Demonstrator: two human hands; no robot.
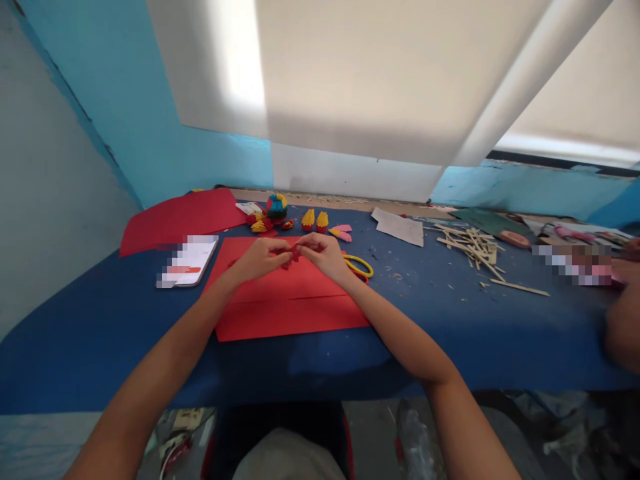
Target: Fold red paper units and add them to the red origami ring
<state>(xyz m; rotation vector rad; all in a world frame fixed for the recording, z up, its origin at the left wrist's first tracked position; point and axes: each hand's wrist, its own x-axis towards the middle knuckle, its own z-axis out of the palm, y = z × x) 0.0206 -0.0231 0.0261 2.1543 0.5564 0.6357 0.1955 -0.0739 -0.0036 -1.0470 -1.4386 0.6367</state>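
Note:
Over the red paper sheets [287,319], my left hand [261,259] and my right hand [324,255] meet, with fingertips pinched on a small red paper piece [295,253]. Its exact folds are too small to make out. More small red bits lie just below and beside the fingers, partly hidden by them. Close to my right wrist, a yellow and red looped handle [364,267], likely of scissors, sticks out. Behind my hands stand folded-paper figures: a multicoloured ball shape [277,208] and two yellow and red pieces [309,221].
A phone [196,260] lies left of the sheets, before a larger red sheet [185,217]. Pink and yellow paper pieces [342,233] rest near my right hand. Farther right are a grey sheet [399,227], a pile of thin sticks [470,245] and another person's arm [623,327].

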